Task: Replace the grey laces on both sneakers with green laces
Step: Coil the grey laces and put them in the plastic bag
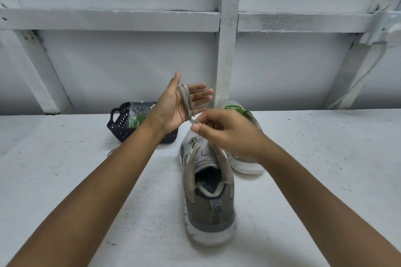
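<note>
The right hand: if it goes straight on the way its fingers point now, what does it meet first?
Probably the grey lace wound round the left hand, then that palm behind it; depth is unclear.

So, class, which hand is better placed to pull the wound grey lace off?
Probably the right. The right hand pinches the end of the lace, while the left hand lies open with the lace wound round it, so it cannot free itself.

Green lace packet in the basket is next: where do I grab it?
Pinch the packet by its upturned top edge, from above; the walls of the black basket shield its sides. The grey lace occupies the left hand and right hand.
</note>
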A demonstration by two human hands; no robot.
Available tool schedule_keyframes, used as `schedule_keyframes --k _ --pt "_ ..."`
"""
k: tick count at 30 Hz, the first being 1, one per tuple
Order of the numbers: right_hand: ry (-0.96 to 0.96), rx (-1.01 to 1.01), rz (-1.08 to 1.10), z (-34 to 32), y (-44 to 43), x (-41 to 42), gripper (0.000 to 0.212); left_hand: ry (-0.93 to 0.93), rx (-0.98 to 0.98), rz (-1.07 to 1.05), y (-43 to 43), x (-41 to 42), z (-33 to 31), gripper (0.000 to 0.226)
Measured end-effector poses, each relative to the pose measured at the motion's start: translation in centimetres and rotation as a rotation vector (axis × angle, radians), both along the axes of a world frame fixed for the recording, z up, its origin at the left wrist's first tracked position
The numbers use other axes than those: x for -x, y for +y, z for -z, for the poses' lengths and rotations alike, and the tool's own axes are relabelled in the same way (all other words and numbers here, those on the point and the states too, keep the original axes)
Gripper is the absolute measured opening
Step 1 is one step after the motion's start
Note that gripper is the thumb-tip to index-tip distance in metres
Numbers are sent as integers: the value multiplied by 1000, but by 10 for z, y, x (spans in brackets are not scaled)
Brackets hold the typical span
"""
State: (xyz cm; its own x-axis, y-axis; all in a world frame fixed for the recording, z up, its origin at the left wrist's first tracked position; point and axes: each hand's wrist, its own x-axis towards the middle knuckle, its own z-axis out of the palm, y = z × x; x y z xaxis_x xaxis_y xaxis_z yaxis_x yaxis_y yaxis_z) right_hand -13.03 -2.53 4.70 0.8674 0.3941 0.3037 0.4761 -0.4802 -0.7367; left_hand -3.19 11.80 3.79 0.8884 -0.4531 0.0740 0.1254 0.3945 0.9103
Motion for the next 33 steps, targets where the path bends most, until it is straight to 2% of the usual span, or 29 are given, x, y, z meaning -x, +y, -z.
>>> schedule_keyframes --k 3,8,13,18,20,22,26,30,33 --pt "-66 -135 -8 -31 -2 0 9 -25 -73 54 -4 6 6 72" --pt "-159 -181 183 -55 -8 -37 15 -53 -160 189 -10 19 7 85" --pt "-17 -195 260 -30 -13 -72 18 -65 -119 354 -13 28 4 86" --pt "197 -252 221 11 -14 -75 27 -90 5 317 -12 28 -7 79" --pt "211 -183 244 22 -10 -70 30 -93 73 282 -10 25 -11 80" --pt "166 -21 232 27 -5 -62 26 -93 125 212 -7 19 -14 82" --pt "-93 401 170 25 2 -42 29 -95 164 34 0 4 -18 73" --pt "-191 571 118 13 7 -21 32 -71 72 -82 5 -4 -12 69" --pt "-312 583 105 -4 9 -11 28 -32 -12 -26 3 0 -3 74"
